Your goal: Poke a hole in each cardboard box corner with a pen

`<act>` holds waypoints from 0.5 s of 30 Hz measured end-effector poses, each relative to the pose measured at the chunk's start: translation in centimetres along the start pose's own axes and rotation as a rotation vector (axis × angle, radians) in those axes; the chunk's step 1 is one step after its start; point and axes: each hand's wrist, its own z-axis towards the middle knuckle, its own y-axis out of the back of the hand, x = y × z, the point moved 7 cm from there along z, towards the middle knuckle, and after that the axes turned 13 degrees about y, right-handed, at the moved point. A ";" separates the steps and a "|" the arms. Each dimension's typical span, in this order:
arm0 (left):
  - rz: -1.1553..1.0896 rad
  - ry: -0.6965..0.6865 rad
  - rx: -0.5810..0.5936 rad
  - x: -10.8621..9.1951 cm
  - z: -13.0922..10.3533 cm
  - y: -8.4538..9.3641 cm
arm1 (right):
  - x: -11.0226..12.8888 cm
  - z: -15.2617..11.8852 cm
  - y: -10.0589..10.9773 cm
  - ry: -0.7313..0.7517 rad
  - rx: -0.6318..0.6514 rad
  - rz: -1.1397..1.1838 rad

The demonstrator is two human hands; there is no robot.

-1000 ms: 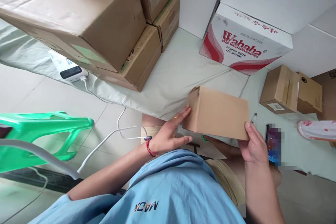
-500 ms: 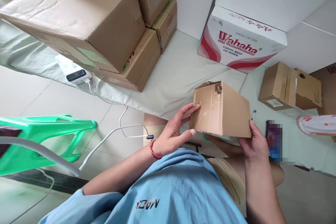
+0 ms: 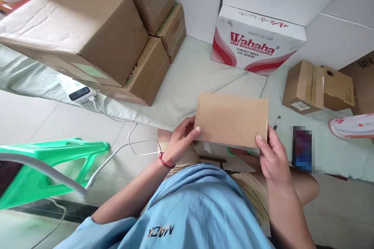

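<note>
A small brown cardboard box (image 3: 232,120) is held up between my two hands at the near edge of the table, one plain broad face turned towards me. My left hand (image 3: 184,139) grips its left end, thumb on the near face and fingers behind the edge. At the right end my right hand (image 3: 272,151) is closed on the lower corner, with the thumb pressed on the face. The far side and underside of the box are hidden.
Large cardboard boxes (image 3: 111,31) are stacked at the left beside a white power bank (image 3: 79,94) with a cable. A Wahaba-style water carton (image 3: 257,42) stands at the back. To the right are smaller boxes (image 3: 300,85), a pen (image 3: 277,123) and a blurred phone (image 3: 302,148). A green stool (image 3: 87,163) stands at left.
The box has been turned so that a plain broad face, not the taped end, faces me. My left hand has closed on its left end; my right thumb now lies on the face.
</note>
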 end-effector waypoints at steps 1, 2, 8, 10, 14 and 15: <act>-0.010 0.001 -0.001 0.0 -0.2 0.2 | 0.4 -0.2 -0.1 0.030 0.038 -0.027; -0.018 -0.009 -0.003 0.0 -0.3 0.4 | 0.7 -0.4 -0.2 0.055 0.070 -0.045; -0.038 -0.147 -0.046 -1.6 -0.4 1.4 | 0.4 -0.8 0.7 0.109 0.070 -0.001; -0.031 -0.148 -0.045 -1.8 -0.3 1.2 | -0.2 -1.0 0.9 0.113 0.046 0.013; -0.053 -0.114 -0.021 -1.6 -0.4 0.7 | -1.0 -1.5 1.3 0.113 0.024 0.020; -0.091 -0.101 -0.008 -1.6 -0.5 0.6 | -1.1 -1.7 1.4 0.112 0.020 0.010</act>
